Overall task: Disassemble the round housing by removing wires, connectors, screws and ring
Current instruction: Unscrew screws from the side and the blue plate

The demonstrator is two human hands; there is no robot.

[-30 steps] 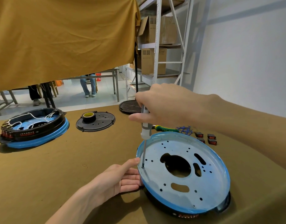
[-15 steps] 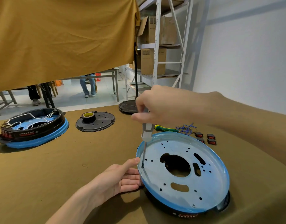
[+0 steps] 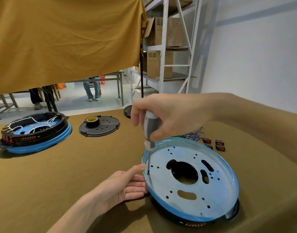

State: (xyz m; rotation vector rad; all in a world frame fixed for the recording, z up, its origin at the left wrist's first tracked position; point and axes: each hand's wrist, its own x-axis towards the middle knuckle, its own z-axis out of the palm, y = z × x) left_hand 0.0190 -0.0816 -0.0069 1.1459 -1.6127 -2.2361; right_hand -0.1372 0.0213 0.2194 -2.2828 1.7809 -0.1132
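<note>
The round housing (image 3: 191,190) lies upside down at the near right, a pale blue plate with holes on a black rim. My right hand (image 3: 169,116) grips a grey-handled screwdriver (image 3: 149,132) upright, its tip in a hole at the plate's left edge. My left hand (image 3: 124,184) rests flat on the table, fingers against the housing's left side and thumb touching the rim beside the screwdriver shaft. Blue wires (image 3: 194,134) and several small red-black connectors (image 3: 214,144) lie behind the housing.
A second housing (image 3: 35,133) with white wires inside sits at the far left. A black round cover (image 3: 100,126) carries a roll of yellow tape (image 3: 92,121). Another black disc (image 3: 127,111) lies at the far edge. Metal shelving (image 3: 164,47) with cartons stands behind.
My right hand has turned on the screwdriver handle, fingers now spread further apart and more of the handle showing. The tip stays in the same hole. My left hand has not moved.
</note>
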